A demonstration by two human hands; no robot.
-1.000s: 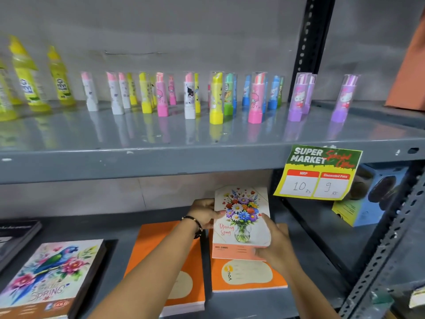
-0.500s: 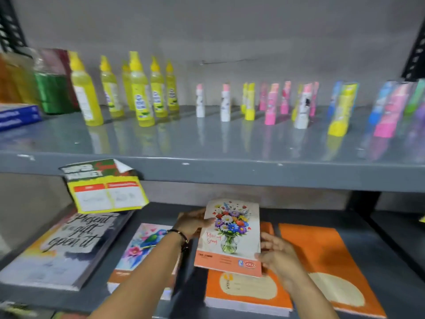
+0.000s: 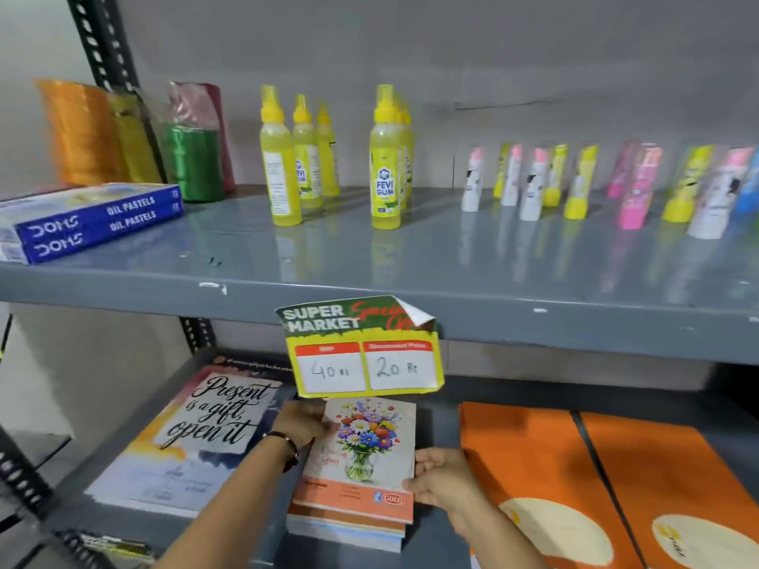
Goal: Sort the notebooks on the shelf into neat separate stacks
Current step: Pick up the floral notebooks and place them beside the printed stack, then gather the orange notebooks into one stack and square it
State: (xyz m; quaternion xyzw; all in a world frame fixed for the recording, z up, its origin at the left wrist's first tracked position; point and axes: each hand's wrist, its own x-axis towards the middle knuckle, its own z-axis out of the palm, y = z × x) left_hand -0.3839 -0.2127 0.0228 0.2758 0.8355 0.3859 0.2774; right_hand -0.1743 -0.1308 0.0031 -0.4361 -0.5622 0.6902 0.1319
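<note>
On the grey lower shelf (image 3: 431,535), our right hand (image 3: 445,476) and left hand (image 3: 302,423) pinch the floral notebook (image 3: 363,453) atop a small stack (image 3: 345,531); its top edge hides behind the price tag (image 3: 363,347). Orange notebooks (image 3: 575,478) right of fingers, cut off.

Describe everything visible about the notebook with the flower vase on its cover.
The flower notebook has a glossy pale cover showing a bouquet in a glass vase, with an orange band and a "GOLD" logo at the bottom. It lies flat on top of a small notebook stack on the lower shelf. The left hand grips its upper left edge, the right hand its lower right edge.
</note>
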